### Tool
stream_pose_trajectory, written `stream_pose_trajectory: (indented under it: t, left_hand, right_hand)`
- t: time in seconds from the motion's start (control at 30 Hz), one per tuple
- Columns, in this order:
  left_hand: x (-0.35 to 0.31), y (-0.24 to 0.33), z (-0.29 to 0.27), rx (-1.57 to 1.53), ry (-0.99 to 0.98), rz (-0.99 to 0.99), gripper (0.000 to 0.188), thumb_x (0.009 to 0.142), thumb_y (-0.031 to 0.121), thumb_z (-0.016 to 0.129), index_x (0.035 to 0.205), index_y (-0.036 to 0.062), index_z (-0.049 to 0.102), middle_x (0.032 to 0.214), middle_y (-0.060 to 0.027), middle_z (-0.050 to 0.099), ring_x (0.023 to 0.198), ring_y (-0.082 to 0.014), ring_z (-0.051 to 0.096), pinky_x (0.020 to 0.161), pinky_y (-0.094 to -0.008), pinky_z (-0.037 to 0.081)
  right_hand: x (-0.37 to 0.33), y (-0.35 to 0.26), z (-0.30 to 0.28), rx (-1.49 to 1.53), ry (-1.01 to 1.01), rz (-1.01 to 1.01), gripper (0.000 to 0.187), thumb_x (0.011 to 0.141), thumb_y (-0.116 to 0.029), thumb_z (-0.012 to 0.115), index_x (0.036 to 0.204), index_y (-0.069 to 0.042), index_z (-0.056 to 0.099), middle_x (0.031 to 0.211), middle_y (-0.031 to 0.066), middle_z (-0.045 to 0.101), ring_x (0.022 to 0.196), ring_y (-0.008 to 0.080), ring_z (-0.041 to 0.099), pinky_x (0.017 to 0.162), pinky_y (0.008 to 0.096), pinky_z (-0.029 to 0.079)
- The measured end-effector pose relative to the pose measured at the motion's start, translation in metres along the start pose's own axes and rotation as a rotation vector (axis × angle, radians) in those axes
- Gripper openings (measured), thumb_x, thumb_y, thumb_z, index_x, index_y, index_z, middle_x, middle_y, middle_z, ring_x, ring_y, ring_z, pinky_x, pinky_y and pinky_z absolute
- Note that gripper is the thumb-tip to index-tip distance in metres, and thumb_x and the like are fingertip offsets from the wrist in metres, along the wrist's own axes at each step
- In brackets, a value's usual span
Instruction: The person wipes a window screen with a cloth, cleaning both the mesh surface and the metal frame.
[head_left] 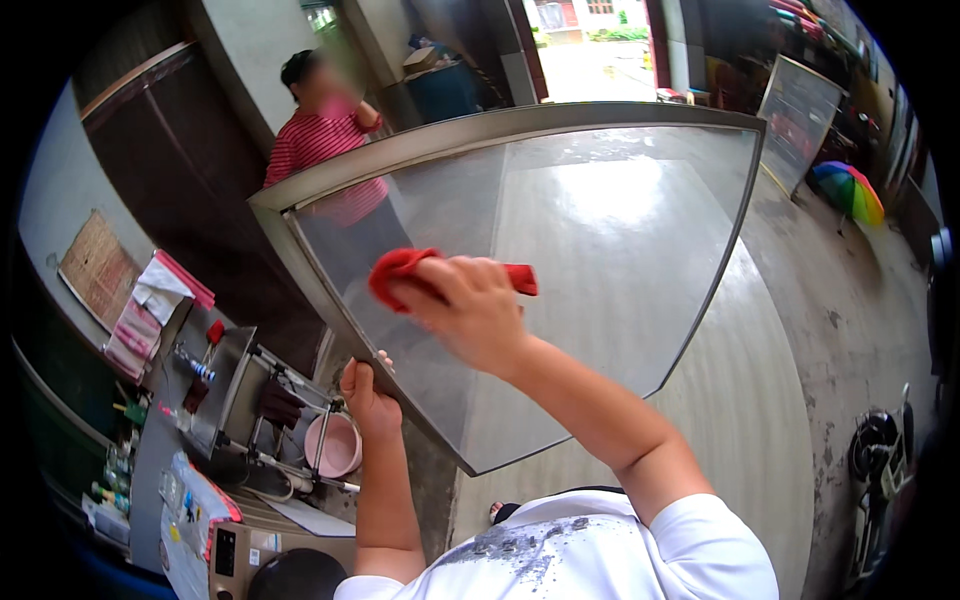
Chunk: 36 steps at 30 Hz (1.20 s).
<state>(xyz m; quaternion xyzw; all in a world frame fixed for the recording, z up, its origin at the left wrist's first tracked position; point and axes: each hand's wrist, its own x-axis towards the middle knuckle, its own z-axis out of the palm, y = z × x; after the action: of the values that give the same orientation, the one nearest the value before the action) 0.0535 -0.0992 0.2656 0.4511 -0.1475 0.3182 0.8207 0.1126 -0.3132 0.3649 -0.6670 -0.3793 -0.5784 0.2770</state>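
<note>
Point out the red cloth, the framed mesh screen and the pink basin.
Red cloth (398,268): head view, bunched left end.
Metal-framed mesh screen (600,260): head view, middle of mesh.
Pink round basin (338,447): head view, inner wall.

Cloth (400,268) on screen (600,260) — person (325,130) behind, basin (335,445) below-left.

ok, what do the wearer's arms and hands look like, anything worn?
Both forearms are bare. The left hand and right hand show no gloves, watch or rings. The right arm ends in a short white sleeve; the shirt front has a grey speckled print.
</note>
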Motion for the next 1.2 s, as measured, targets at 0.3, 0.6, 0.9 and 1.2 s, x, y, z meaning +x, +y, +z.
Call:
stream_pose_trajectory:
  t: [0.3, 0.6, 0.9, 1.2]
  left_hand:
    - [-0.001, 0.020, -0.021, 0.096, 0.056, 0.018, 0.020, 0.092, 0.021, 0.060, 0.104, 0.0056, 0.062, 0.094, -0.0114, 0.065, 0.080, -0.0182, 0.061, 0.070, -0.0297, 0.049]
    - [0.008, 0.038, -0.051, 0.011, 0.033, 0.025, 0.020, 0.090, 0.020, 0.063, 0.102, 0.0048, 0.064, 0.091, -0.0084, 0.065, 0.080, -0.0182, 0.061, 0.067, -0.0300, 0.049]
    - [0.007, 0.034, -0.057, 0.044, 0.054, 0.038, 0.026, 0.088, 0.026, 0.065, 0.100, 0.0039, 0.059, 0.088, -0.0057, 0.060, 0.078, -0.0161, 0.056, 0.066, -0.0286, 0.044]
    - [0.001, 0.030, -0.086, 0.194, 0.122, -0.019, 0.020, 0.091, 0.020, 0.060, 0.103, 0.0036, 0.061, 0.094, -0.0088, 0.064, 0.084, -0.0186, 0.061, 0.074, -0.0303, 0.049]
  right_hand:
    - [0.007, 0.089, -0.059, -0.128, 0.237, 0.338, 0.051, 0.066, 0.003, 0.068, 0.115, -0.010, 0.061, 0.118, 0.0153, 0.054, 0.110, 0.0351, 0.050, 0.095, 0.0429, 0.042]
    - [0.015, 0.140, -0.137, -0.222, 0.081, 0.313, 0.082, 0.067, -0.001, 0.072, 0.140, -0.010, 0.036, 0.145, 0.0162, 0.033, 0.125, 0.0371, 0.046, 0.095, 0.0402, 0.049]
    - [0.041, 0.153, -0.164, -0.174, -0.256, 0.265, 0.086, 0.066, -0.002, 0.070, 0.144, -0.017, 0.035, 0.140, 0.0124, 0.042, 0.116, 0.0354, 0.054, 0.093, 0.0390, 0.049]
    - [0.040, 0.134, -0.147, -0.204, -0.422, 0.408, 0.068, 0.064, -0.010, 0.070, 0.130, -0.013, 0.052, 0.129, 0.0100, 0.049, 0.104, 0.0320, 0.060, 0.088, 0.0390, 0.051]
